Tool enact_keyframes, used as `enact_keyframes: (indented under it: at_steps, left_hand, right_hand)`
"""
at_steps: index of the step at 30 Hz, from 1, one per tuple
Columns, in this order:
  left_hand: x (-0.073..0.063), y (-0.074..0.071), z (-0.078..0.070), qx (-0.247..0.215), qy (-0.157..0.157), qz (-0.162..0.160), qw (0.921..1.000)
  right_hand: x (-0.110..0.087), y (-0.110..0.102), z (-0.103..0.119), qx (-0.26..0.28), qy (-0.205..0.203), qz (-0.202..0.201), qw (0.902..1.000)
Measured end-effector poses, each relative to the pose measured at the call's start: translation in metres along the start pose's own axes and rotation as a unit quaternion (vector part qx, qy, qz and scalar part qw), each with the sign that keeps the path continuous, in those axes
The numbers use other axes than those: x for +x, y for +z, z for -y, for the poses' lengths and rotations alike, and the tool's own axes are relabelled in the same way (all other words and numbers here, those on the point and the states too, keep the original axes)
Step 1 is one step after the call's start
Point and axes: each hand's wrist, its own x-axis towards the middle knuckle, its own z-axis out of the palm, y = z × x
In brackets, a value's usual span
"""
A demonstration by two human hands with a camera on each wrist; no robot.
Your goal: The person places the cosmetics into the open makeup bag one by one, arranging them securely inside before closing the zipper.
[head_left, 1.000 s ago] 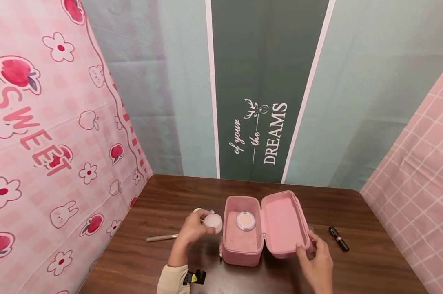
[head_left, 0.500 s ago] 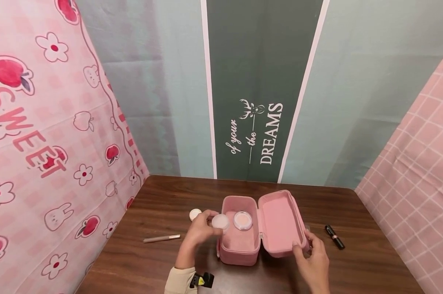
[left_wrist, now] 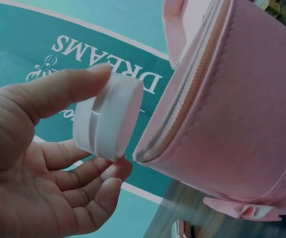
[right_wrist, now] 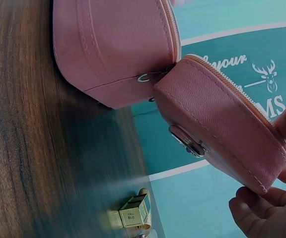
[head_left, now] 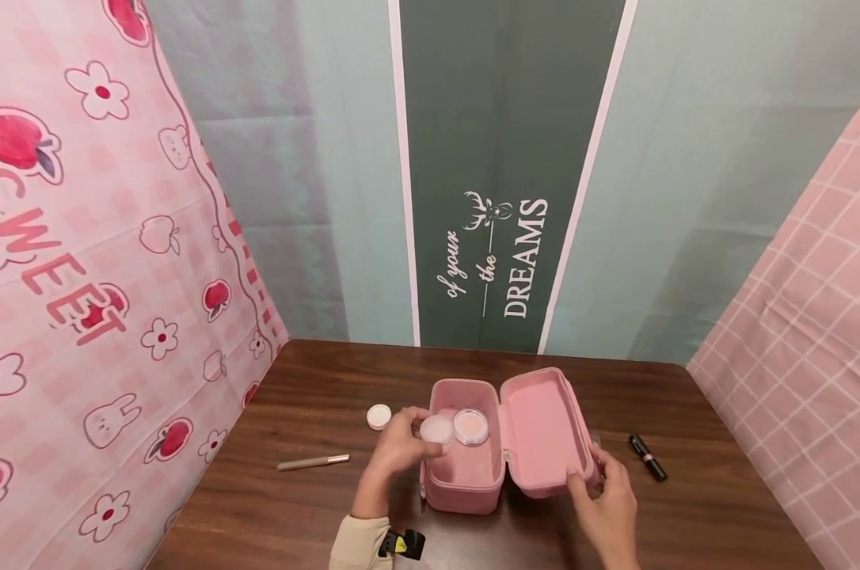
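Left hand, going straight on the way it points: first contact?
In the head view, the round compact in the pink case is next in line for the left hand, just past its white container. Height is unclear; it might pass above and meet the open lid.

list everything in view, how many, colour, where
table: 1, brown, across the lower view
case: 1, pink, on table, lid open
compact: 1, peach, clear-rimmed, inside case
round container: 1, white, at case's left rim
round disc: 1, white, left of case
slim stick: 1, brownish, left of case
tube: 1, black, right of case
labelled item: at least 1, gold, on table
printed cloth: 1, pink, left
lettered cloth: 1, green, behind table
grid cloth: 1, pink, right
sleeve: 1, beige, left arm
wrist strap: 1, black, left wrist
left hand: 1, bare, holding the round container
right hand: 1, bare, holding lid
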Motion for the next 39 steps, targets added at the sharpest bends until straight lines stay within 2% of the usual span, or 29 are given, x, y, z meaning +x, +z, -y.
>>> enact_keyframes:
  at_steps: [6,15,22,27,33,39]
  left_hand:
    - [0.005,0.004,-0.003,0.054,-0.014,0.016,0.9983]
    - [0.014,0.004,-0.013,0.082,-0.019,0.049,0.9952]
    - [0.022,0.009,-0.018,0.051,-0.021,0.113,0.9921]
    - [0.029,0.011,-0.023,0.063,-0.028,0.123,0.9900]
    - [0.038,0.013,-0.026,0.111,-0.030,0.134,0.9842]
    - [0.050,0.021,-0.032,0.161,-0.035,0.149,0.9751]
  right_hand:
    - [0.000,-0.002,0.000,-0.003,-0.009,-0.004,0.9999]
    - [0.000,-0.003,0.002,-0.009,0.008,0.003,0.9999]
    - [0.000,-0.002,0.002,-0.010,0.019,0.007,0.9997]
    - [-0.001,-0.002,0.003,-0.014,0.025,0.003,0.9996]
    - [0.000,-0.001,0.003,-0.008,0.026,0.002,0.9996]
    - [0.001,0.001,0.003,-0.007,0.037,0.007,0.9993]
